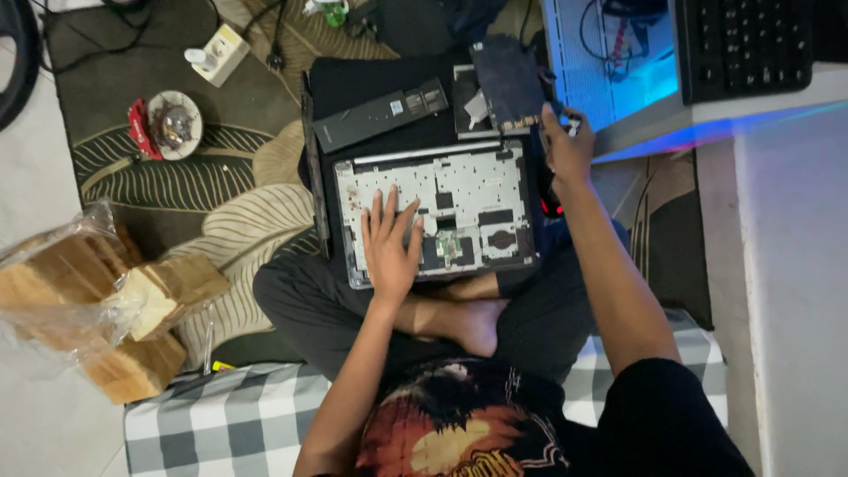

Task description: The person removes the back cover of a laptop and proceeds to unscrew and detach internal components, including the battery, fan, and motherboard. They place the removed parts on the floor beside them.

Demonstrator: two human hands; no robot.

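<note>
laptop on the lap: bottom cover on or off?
Off. The laptop shows bare internal frame and circuit board; left hand rests flat on it.

The left hand [389, 246] lies flat on the opened laptop base [437, 212], hiding the parts beneath its palm, and the small components just beside its fingers are too small to tell. Whatever the right hand [565, 148] pinches is too small and hidden in its grip. The keyboard [746, 44] beyond that grip is cut off by the top edge.
</note>
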